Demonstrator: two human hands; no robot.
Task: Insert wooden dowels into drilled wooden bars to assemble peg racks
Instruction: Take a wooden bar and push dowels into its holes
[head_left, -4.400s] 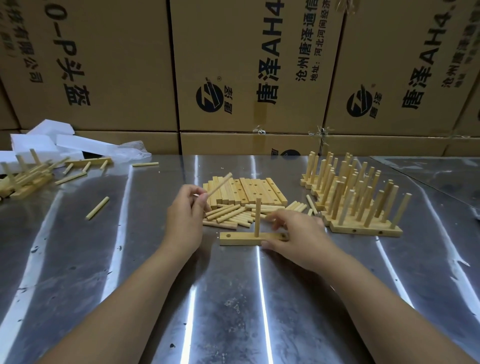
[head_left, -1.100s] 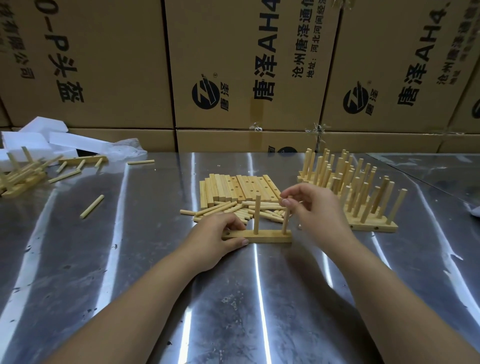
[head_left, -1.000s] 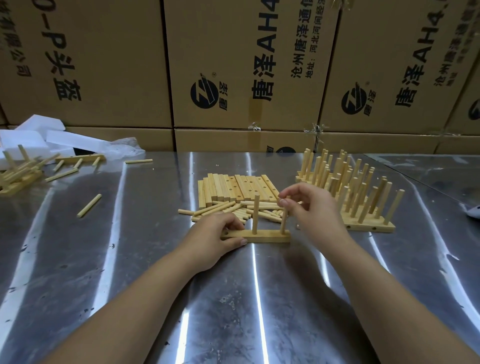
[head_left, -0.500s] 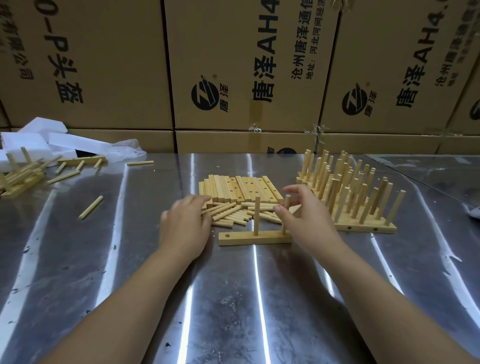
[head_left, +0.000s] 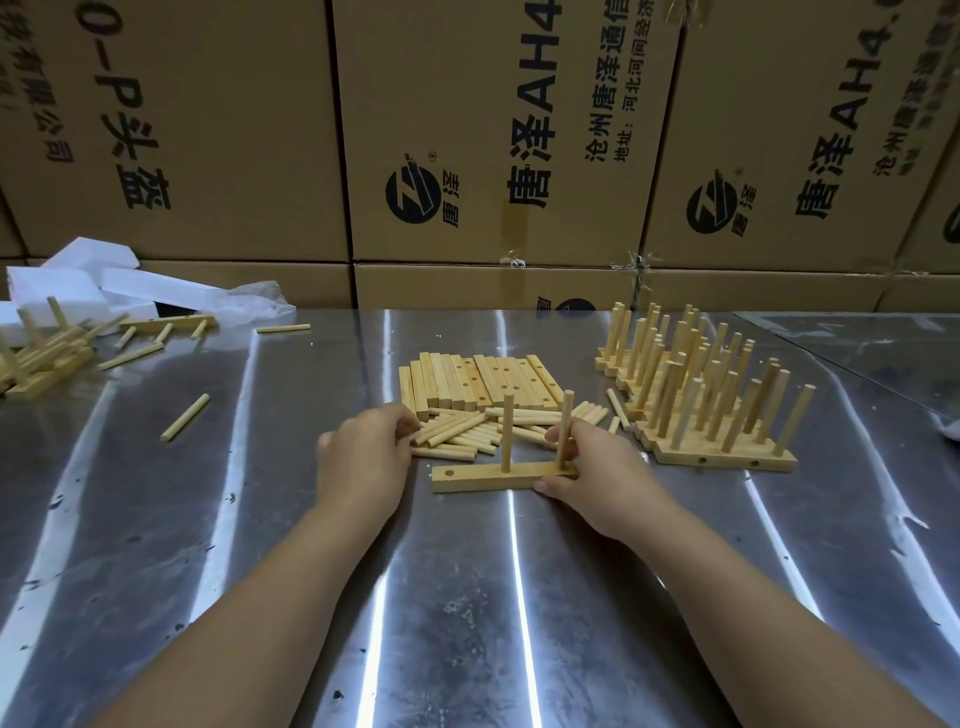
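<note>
A drilled wooden bar (head_left: 483, 477) lies flat on the metal table (head_left: 208, 519) in front of me. Two dowels stand upright in it, one in the middle (head_left: 506, 434) and one near the right end (head_left: 565, 426); the hole at its left end is bare. My right hand (head_left: 592, 470) grips the bar's right end, fingers around the base of the right dowel. My left hand (head_left: 366, 457) rests at the left edge of the pile of loose dowels (head_left: 467, 436), fingertips pinching one. Behind the pile lies a row of bare drilled bars (head_left: 478, 382).
Assembled peg racks (head_left: 701, 395) are packed together at the right. At the far left lie more racks (head_left: 36, 358), stray dowels (head_left: 185, 417) and white foam blocks (head_left: 78, 286). Cardboard boxes (head_left: 493, 130) wall off the back of the table.
My right hand pushed the second dowel into the bar's right end, then dropped to hold that end. My left hand left the bar and went to the loose dowels.
</note>
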